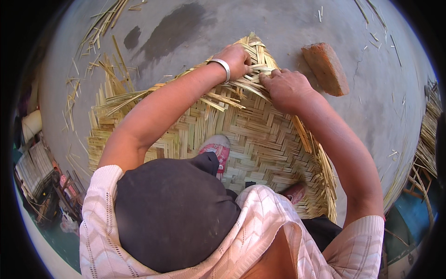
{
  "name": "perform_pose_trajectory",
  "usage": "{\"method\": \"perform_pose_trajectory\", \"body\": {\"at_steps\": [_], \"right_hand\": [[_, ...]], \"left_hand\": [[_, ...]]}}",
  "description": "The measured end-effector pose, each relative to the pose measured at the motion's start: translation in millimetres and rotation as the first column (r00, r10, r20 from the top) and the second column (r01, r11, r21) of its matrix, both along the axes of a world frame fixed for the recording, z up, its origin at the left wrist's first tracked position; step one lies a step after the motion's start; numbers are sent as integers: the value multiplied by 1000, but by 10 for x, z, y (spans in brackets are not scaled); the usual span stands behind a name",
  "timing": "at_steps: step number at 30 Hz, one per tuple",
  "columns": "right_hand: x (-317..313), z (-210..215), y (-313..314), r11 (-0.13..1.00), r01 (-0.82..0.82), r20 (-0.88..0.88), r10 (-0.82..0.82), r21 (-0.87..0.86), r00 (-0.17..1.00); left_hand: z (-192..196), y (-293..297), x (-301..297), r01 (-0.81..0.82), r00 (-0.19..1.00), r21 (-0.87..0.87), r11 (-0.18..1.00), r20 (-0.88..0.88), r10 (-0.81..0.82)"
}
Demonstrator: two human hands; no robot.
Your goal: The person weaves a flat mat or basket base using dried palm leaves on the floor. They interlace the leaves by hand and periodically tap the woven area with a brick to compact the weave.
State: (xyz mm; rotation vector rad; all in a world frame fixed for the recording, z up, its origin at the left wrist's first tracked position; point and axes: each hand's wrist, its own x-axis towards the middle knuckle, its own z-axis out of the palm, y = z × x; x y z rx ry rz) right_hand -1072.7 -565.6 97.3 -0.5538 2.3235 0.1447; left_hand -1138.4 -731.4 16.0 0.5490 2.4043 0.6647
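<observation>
A large mat (pixel 260 135) woven from flat, pale yellow-green strips in a zigzag pattern lies on the ground beneath me. Its far corner (pixel 255 46) is folded and plaited into a raised point. My left hand (pixel 237 60), with a silver bangle (pixel 222 67) at the wrist, is closed on strips at the left of this corner. From the right, my right hand (pixel 285 88) pinches strips on the folded edge, its fingertips close to the left ones. Loose strip ends (pixel 125 100) stick out along the mat's left side. The undersides of both hands' fingers are partly hidden.
A red brick (pixel 325 69) lies on the grey ground right of the corner. Scattered strips (pixel 104 23) lie at the far left. Bundled stalks (pixel 429 135) are at the right rim, assorted objects (pixel 42 172) at the left. My shoe (pixel 217 149) rests on the mat.
</observation>
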Motion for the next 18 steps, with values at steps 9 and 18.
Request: {"method": "perform_pose_trajectory", "body": {"at_steps": [9,18], "right_hand": [[-54,-10,27,996,-81,22,81,26,997],[-59,-29,-4,994,-104,1,104,31,995]], "left_hand": [[118,26,-49,-36,997,-21,999,71,38],[107,129,48,76,979,-232,970,-165,-117]]}}
